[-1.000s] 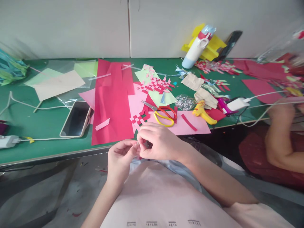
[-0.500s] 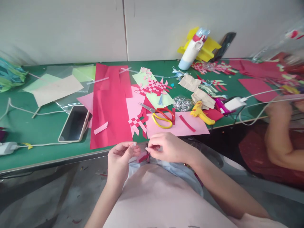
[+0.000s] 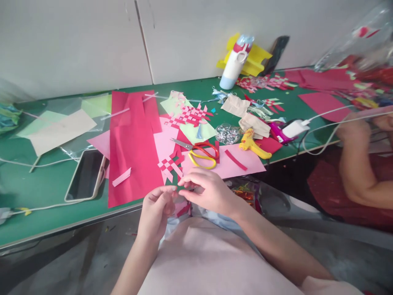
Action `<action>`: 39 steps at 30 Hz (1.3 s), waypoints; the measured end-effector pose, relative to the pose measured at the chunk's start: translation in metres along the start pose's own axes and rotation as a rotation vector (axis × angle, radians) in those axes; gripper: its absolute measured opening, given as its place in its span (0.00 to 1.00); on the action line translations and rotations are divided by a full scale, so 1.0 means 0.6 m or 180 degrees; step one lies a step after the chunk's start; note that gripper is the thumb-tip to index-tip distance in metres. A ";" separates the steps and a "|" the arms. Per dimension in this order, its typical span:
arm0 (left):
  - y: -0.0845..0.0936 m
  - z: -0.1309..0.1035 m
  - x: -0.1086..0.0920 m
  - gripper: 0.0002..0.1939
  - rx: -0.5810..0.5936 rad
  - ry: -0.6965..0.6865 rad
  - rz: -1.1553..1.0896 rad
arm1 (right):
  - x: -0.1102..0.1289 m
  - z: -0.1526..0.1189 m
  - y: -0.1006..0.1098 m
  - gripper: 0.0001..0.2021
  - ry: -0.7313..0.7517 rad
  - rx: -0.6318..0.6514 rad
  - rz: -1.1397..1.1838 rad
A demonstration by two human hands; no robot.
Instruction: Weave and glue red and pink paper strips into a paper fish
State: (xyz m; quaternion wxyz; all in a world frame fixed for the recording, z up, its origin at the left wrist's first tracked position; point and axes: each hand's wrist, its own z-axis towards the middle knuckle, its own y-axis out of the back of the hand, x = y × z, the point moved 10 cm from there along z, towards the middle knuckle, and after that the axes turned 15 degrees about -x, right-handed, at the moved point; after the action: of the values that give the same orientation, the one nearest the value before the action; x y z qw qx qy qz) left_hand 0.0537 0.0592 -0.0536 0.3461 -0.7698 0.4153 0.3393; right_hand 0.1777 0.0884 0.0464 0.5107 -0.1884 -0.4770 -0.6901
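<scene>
My left hand [image 3: 157, 207] is in front of the table edge, thumb and forefinger pinched together. Whatever lies in that pinch is too small to make out. My right hand [image 3: 207, 190] is close beside it, thumb and forefinger slightly apart, their tips near the left fingertips. Just beyond the hands lie a woven pink-and-red paper piece [image 3: 168, 164] and scissors [image 3: 202, 157] with one red and one yellow handle. A pink sheet [image 3: 221, 167] carries a narrow red strip [image 3: 236, 160]. Below the hands, pink and red paper on my lap is partly hidden.
Red sheets [image 3: 132, 143] and a phone [image 3: 85, 176] lie left. Behind are woven paper fish [image 3: 190, 114], a dish of small googly eyes [image 3: 227, 134] and a bottle [image 3: 236, 63]. A yellow glue gun [image 3: 254, 145] and white cables lie right, near another person's arm [image 3: 357, 159].
My right hand has come closer to my left fingertips, and its thumb and forefinger have parted slightly. The view has shifted, so the table items appear further left.
</scene>
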 end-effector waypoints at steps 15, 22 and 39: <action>-0.013 0.022 -0.005 0.14 -0.0156 0.0087 -0.0029 | -0.047 0.022 -0.015 0.02 -0.0578 -0.0191 0.0745; 0.007 0.040 -0.012 0.14 -0.0458 -0.0181 0.0040 | -0.060 0.026 -0.028 0.03 -0.0501 -0.0244 0.0492; 0.045 0.081 -0.035 0.15 -0.0710 -0.0616 0.1161 | -0.065 0.072 -0.082 0.05 0.0114 0.0278 -0.0168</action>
State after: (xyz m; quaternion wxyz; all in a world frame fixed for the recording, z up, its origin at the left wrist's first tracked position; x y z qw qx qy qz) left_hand 0.0096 0.0964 -0.0690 0.2300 -0.6793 0.4724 0.5123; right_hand 0.1401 0.1468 0.0148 0.5084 -0.1409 -0.5022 -0.6851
